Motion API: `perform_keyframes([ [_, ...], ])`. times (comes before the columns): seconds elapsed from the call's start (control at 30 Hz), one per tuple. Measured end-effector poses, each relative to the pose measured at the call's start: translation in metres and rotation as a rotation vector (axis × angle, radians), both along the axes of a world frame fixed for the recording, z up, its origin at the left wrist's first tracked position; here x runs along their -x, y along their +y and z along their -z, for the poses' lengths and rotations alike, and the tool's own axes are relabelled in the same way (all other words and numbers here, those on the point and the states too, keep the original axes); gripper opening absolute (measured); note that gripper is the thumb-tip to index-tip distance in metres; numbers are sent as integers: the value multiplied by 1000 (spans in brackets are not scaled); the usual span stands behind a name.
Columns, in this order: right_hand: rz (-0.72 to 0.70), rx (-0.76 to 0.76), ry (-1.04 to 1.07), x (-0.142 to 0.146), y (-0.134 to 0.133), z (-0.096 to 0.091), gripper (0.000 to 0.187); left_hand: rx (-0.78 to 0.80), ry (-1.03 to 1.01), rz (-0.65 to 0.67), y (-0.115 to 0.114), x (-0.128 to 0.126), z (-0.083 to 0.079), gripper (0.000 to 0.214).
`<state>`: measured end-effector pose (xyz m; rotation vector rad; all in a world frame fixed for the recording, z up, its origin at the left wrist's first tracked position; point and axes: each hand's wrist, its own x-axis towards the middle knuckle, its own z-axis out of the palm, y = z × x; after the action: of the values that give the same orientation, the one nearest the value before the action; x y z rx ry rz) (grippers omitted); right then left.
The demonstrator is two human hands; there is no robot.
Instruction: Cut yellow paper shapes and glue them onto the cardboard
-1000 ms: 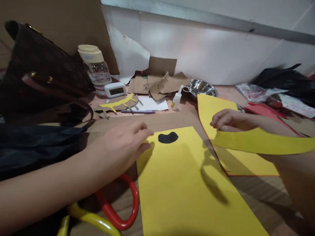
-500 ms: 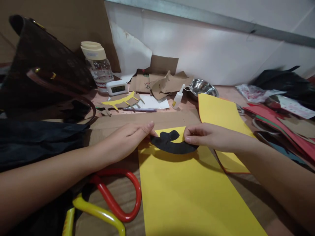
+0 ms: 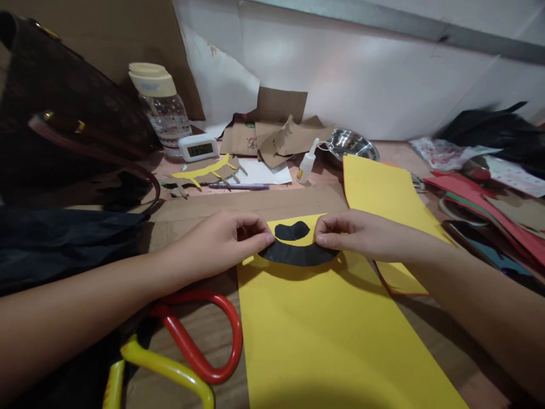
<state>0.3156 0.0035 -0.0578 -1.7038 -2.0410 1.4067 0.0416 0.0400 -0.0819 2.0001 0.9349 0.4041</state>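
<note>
A long yellow paper sheet (image 3: 332, 335) lies in front of me on the brown table. Near its far end sits a small black paper blob (image 3: 292, 230). Just below that blob I hold a black crescent-shaped paper cutout (image 3: 298, 255) above the sheet. My left hand (image 3: 221, 241) pinches the crescent's left tip, fingers closed. My right hand (image 3: 361, 234) pinches its right tip, fingers closed too.
Red and yellow scissor handles (image 3: 191, 358) lie under my left forearm. A dark handbag (image 3: 63, 130), water bottle (image 3: 164, 108), small clock (image 3: 198, 147), glue bottle (image 3: 307, 162), metal bowl (image 3: 351, 145), a second yellow sheet (image 3: 383, 193) and red paper (image 3: 481, 199) surround the work area.
My right hand let go of the curved yellow sheet and came over to the black crescent. Both hands now pinch the crescent's tips, and it sits slightly lower, clear of the black blob.
</note>
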Motion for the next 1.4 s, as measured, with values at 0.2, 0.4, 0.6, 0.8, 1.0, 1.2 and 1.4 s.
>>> perform_keyframes([
  [0.2, 4, -4, 29, -1, 1, 1, 41, 10, -9, 28, -2, -1, 2, 24],
  [0.4, 25, -33, 12, -1, 1, 1, 44, 2, 14, 22, -3, -1, 5, 18],
  [0.6, 50, -68, 40, -1, 0, 1, 40, 7, -25, -30, -3, 0, 5, 29],
  [0.8, 76, -85, 48, -1, -1, 2, 38, 45, -15, -29, -4, -1, 2, 32],
  [1.0, 89, -86, 73, -2, -1, 3, 42, 47, 10, -4, -4, -1, 3, 26],
  [1.2, 127, -102, -29, -1, 0, 2, 44, -20, 27, 6, -3, 0, 5, 24],
  [1.4, 121, -113, 52, -2, 0, 3, 43, -32, 34, -36, -4, -3, 2, 35],
])
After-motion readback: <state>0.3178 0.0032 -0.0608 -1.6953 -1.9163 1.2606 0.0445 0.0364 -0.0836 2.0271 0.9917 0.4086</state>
